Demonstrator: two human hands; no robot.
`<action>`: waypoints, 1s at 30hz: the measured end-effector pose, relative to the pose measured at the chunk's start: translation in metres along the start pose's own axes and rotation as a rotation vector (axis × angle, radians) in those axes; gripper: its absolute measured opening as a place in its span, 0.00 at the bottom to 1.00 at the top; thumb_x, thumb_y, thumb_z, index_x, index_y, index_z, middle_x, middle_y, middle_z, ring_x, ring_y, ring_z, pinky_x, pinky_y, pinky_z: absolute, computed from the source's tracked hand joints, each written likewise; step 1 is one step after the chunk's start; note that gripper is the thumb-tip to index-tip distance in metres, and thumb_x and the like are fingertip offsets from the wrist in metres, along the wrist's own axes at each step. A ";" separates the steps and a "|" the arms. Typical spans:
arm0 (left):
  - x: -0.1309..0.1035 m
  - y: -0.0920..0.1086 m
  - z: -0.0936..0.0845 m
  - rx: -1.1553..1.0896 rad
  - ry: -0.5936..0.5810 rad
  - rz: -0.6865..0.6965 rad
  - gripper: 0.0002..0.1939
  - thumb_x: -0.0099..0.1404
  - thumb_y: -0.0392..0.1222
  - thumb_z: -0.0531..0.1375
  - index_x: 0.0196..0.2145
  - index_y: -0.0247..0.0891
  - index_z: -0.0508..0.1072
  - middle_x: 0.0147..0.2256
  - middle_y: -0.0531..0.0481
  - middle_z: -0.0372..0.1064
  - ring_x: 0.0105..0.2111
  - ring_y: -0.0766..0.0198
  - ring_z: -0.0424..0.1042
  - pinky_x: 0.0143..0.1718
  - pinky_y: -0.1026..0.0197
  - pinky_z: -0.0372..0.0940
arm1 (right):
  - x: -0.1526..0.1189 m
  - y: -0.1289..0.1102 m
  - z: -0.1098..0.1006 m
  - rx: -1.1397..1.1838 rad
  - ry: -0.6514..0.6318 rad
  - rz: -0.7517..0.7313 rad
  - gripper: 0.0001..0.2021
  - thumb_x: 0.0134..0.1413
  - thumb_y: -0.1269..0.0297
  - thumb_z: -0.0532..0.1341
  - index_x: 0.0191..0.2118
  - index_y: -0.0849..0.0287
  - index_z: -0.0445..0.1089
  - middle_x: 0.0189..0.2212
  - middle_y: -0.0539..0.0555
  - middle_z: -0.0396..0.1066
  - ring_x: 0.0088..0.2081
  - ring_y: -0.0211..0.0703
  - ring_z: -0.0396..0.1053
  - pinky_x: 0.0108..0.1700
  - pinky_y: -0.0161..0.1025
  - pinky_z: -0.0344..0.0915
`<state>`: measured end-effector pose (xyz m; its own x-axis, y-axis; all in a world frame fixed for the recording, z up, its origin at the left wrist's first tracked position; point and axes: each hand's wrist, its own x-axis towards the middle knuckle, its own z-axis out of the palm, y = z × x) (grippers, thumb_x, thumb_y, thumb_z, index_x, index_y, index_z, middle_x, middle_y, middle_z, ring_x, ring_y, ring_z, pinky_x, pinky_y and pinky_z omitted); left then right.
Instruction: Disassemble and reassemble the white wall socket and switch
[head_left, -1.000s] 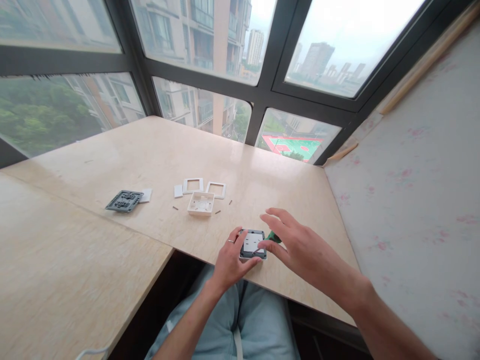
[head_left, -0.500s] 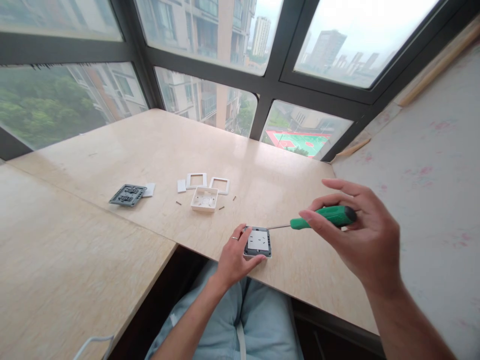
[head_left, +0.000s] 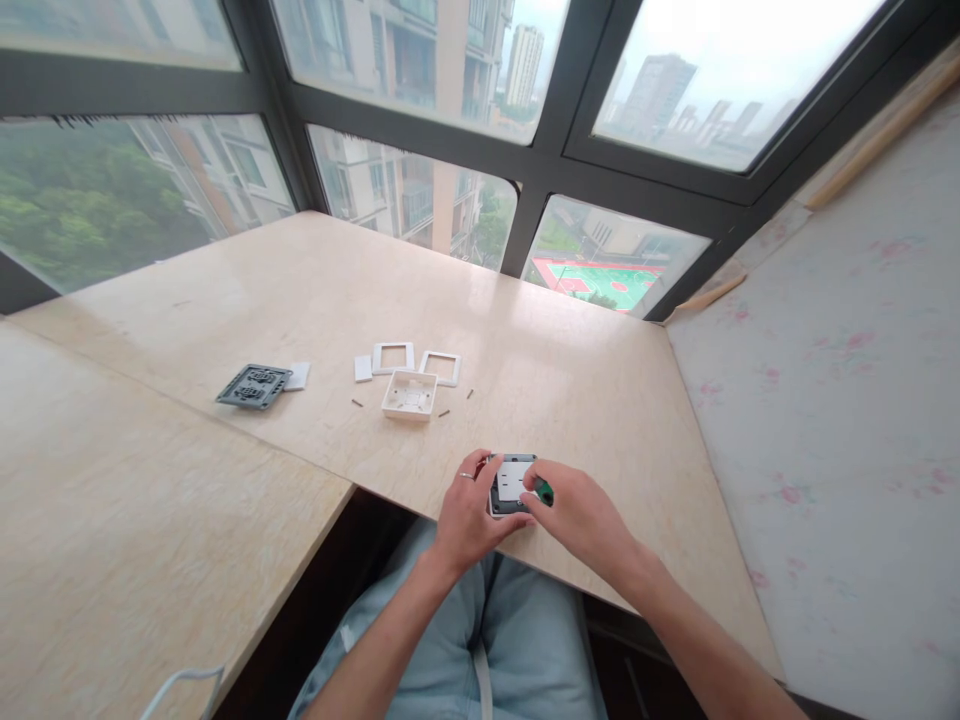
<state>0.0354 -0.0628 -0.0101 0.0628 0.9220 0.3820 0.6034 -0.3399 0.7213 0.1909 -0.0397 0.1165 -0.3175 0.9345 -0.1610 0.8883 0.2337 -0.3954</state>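
A wall socket point(head_left: 511, 482) with a white face and dark grey frame lies at the table's front edge, seated on a white box. My left hand point(head_left: 466, 515) is closed around its left side, fingers at the far edge and thumb at the near edge. Over the socket's right side, my right hand point(head_left: 581, 512) grips a green screwdriver point(head_left: 544, 491). Only the end of its handle shows; the shaft and tip are hidden by the hand.
Beyond the socket sit an open white box point(head_left: 409, 396), two white frames point(head_left: 394, 357), a white cover plate point(head_left: 363, 369) and several loose screws point(head_left: 443, 413). At left, a grey socket back point(head_left: 255, 387) leans on a white plate point(head_left: 298, 376). A patterned wall point(head_left: 847, 400) borders the right.
My right hand has come in from the right with the screwdriver, down to the socket, and the screwdriver has turned so its handle end faces me. My left hand stays on the socket.
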 end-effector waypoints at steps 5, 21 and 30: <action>-0.001 0.000 0.000 -0.019 -0.012 -0.010 0.42 0.53 0.54 0.73 0.60 0.37 0.64 0.57 0.35 0.61 0.55 0.44 0.69 0.54 0.44 0.70 | -0.003 0.002 0.019 -0.132 -0.059 0.046 0.03 0.60 0.69 0.61 0.35 0.57 0.72 0.34 0.53 0.78 0.36 0.45 0.74 0.34 0.37 0.56; 0.001 0.005 -0.007 -0.060 -0.075 -0.031 0.39 0.57 0.49 0.67 0.62 0.36 0.61 0.57 0.35 0.58 0.55 0.46 0.67 0.55 0.44 0.68 | -0.011 -0.030 0.031 -0.402 -0.032 0.207 0.07 0.63 0.75 0.59 0.41 0.57 0.71 0.38 0.55 0.79 0.37 0.46 0.79 0.30 0.35 0.61; 0.001 0.003 -0.007 -0.048 -0.050 0.051 0.39 0.58 0.47 0.66 0.64 0.37 0.59 0.63 0.33 0.55 0.60 0.43 0.63 0.59 0.40 0.64 | -0.013 -0.036 0.031 -0.441 -0.011 0.210 0.09 0.62 0.78 0.57 0.41 0.58 0.71 0.36 0.57 0.79 0.37 0.48 0.80 0.30 0.34 0.64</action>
<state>0.0313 -0.0644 -0.0036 0.1329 0.9108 0.3909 0.5596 -0.3945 0.7289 0.1524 -0.0683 0.1048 -0.1181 0.9712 -0.2070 0.9886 0.1346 0.0673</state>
